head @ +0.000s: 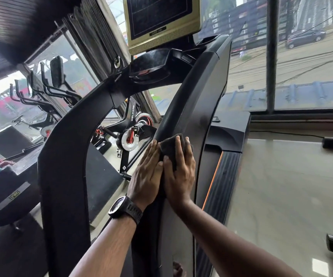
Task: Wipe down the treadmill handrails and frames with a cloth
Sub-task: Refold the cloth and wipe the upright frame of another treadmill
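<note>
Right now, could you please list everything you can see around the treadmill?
handrail: one, black, rising from the hands toward the console
cloth: one, dark grey, pressed on the handrail
frame upright: one, black, curving up at left
screen: one, gold-framed, top centre
deck side rail: one, black with an orange stripe, right of the handrail
spin bike: one, black with a red-and-white flywheel, behind the frame
car: one, dark, outside the window, upper right
wristwatch: one, black, on the left wrist
left hand: one, flat on the handrail beside the cloth
right hand: one, straight fingers pressing the cloth to the handrail
</note>
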`<state>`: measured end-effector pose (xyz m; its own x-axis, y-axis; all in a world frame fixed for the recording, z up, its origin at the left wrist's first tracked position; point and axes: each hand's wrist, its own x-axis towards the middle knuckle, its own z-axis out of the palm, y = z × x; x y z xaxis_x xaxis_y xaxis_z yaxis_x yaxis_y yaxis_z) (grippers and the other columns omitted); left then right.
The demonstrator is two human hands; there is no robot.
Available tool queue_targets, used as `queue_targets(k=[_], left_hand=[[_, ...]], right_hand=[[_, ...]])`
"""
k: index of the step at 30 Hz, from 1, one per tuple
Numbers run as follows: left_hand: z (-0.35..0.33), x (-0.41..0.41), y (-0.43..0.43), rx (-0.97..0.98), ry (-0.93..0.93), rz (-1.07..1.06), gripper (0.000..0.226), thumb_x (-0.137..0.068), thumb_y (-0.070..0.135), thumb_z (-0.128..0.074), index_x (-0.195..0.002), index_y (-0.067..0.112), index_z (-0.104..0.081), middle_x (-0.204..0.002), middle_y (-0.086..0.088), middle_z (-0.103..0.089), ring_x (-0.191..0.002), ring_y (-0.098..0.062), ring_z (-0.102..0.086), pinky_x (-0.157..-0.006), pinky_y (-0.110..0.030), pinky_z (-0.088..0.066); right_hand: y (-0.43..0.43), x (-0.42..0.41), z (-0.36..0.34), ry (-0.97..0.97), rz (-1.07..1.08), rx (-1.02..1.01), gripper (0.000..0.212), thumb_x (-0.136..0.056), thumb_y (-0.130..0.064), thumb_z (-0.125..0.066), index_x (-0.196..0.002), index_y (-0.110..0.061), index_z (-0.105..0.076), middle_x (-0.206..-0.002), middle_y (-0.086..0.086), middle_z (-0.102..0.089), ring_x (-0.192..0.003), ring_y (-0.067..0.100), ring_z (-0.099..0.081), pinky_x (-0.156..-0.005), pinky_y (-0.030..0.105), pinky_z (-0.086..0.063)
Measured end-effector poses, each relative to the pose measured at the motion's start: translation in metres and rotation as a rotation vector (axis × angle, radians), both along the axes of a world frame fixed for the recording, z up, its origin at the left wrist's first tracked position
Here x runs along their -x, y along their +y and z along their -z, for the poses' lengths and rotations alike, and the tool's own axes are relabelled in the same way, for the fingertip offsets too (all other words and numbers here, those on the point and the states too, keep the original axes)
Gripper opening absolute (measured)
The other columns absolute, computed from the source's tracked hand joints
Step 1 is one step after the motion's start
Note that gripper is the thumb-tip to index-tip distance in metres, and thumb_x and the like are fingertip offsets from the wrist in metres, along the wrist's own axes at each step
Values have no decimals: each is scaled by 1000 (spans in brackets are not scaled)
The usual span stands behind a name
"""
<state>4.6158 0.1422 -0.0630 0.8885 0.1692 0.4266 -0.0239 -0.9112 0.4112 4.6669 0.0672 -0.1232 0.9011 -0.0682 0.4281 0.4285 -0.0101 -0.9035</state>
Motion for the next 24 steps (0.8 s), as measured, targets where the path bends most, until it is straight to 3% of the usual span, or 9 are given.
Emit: queue_targets(k=[3,6,9,11,15,20,24], left_hand=[[-1,0,0,-22,16,-9,58,-97,27,-37,-154,16,-31,-162,5,-22,-148,5,-13,-119,-14,-10],[-4,-1,-1,-60,35,-17,61,-95,27,-38,-155,16,-31,-162,4,-22,-148,3,-14,-117,-10,-10],[-7,-4,1,-63,22,-45,61,-94,34,-36,-152,16,-38,-161,2,-29,-147,0,-20,-118,-13,-13],[-6,-5,3,-80,28,-30,62,-94,38,-33,-152,16,-37,-161,2,-28,-148,1,-18,-119,-15,-12],[-3,-6,2,-94,50,7,65,-95,38,-30,-155,12,-28,-163,1,-21,-149,2,-11,-120,-16,-9],[-7,-7,3,-40,65,7,68,-94,42,-30,-155,14,-26,-164,3,-18,-149,2,-9,-122,-20,-9],[-7,-7,-1,-68,69,10,67,-94,41,-28,-156,14,-25,-164,2,-18,-149,3,-9,-118,-12,-7]], right_hand=[[-1,-7,-2,131,1,-51,61,-97,-45,-42,-157,-43,-29,-165,-7,-28,-149,18,-32,-113,37,-34],[3,10,-6,284,-4,-134,62,-99,-40,-46,-157,-42,-26,-165,-7,-28,-147,20,-34,-110,33,-31],[0,6,-3,90,-17,-62,64,-94,-44,-46,-156,-41,-32,-165,-7,-30,-150,20,-31,-115,41,-33],[-4,-17,1,65,-18,-46,64,-93,-45,-44,-156,-42,-31,-164,-7,-32,-150,20,-32,-115,43,-35],[-3,-17,-7,343,-31,-157,64,-97,-45,-46,-158,-41,-25,-165,-4,-28,-148,23,-34,-113,36,-30],[-8,-33,-9,30,-47,-19,69,-92,-52,-50,-156,-45,-24,-165,-7,-28,-149,21,-33,-114,42,-35],[-7,-52,-20,342,-48,-132,63,-100,-40,-51,-157,-43,-25,-165,-7,-28,-144,25,-39,-112,40,-33]])
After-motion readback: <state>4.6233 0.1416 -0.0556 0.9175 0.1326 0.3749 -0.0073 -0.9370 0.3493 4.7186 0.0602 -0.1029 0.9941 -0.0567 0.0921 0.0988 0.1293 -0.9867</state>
